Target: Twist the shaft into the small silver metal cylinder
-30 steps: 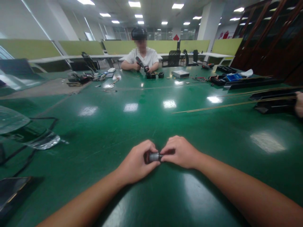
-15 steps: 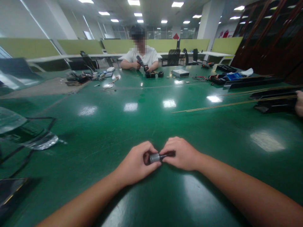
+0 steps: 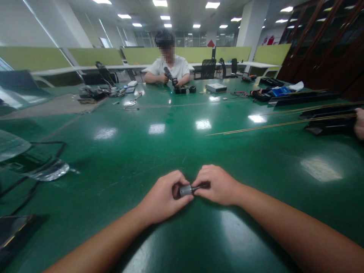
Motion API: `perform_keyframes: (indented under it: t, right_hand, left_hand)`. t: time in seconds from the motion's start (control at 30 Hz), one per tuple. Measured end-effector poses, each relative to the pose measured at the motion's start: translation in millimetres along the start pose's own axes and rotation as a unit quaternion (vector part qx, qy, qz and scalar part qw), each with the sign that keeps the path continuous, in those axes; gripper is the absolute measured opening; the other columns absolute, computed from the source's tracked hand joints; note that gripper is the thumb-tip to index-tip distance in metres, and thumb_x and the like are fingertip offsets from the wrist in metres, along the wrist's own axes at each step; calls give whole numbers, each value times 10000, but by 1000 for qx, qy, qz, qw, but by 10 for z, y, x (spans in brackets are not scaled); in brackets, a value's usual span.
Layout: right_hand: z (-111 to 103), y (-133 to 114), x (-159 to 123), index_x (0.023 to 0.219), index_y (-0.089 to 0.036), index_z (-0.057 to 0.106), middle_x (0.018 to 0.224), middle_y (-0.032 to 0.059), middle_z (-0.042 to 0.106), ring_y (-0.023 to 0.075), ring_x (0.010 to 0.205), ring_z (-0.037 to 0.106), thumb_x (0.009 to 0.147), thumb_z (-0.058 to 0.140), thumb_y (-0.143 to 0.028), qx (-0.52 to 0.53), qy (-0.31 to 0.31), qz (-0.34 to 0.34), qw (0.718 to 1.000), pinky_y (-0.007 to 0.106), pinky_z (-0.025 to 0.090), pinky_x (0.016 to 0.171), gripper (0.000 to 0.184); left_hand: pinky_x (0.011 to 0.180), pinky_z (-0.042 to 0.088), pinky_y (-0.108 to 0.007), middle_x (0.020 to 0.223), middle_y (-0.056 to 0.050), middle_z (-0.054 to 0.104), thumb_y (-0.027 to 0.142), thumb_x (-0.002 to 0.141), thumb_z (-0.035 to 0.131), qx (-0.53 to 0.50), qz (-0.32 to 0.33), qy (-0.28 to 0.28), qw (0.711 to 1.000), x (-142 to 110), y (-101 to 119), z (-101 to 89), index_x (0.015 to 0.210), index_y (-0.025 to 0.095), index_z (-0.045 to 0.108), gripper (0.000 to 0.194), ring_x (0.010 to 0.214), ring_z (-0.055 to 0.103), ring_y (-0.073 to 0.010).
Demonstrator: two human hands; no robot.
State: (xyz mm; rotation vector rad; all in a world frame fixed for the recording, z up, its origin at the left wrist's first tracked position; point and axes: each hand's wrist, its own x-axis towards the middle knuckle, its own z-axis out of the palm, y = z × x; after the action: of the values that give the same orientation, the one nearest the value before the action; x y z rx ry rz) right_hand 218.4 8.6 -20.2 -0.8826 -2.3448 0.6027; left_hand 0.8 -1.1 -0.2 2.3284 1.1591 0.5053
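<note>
A small grey metal cylinder (image 3: 185, 190) with a thin dark shaft (image 3: 199, 186) at its right end lies low over the near part of the green table (image 3: 176, 151). My left hand (image 3: 165, 197) is closed round the cylinder, its thumb in front and fingers behind. The shaft end is pinched between the thumb and fingers of my right hand (image 3: 216, 185). The fingertips of both hands almost meet. I cannot make out exactly what kind of part the cylinder is.
A clear plastic bottle (image 3: 48, 168) lies at the left, with a dark-edged flat object (image 3: 14, 235) nearer. Thin brass-coloured rods (image 3: 256, 127) reach in from the right beside black channel pieces (image 3: 324, 127). Across the table a person (image 3: 167, 64) holds a power drill (image 3: 168, 73).
</note>
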Motion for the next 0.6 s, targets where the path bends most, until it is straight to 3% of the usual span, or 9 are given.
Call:
perform_keyframes:
  t: [0.6]
  right_hand:
    - [-126,14,-23,793,-184,717,758,10,692,160,768,585,721,732,-200,-11,-20,33,999,293,408,745,76]
  left_hand:
    - [597,359,-246,760,13,536,282,782,686,-7,-7,-9,1000,-10,-23,12,878,179,561,189,654,502,-139]
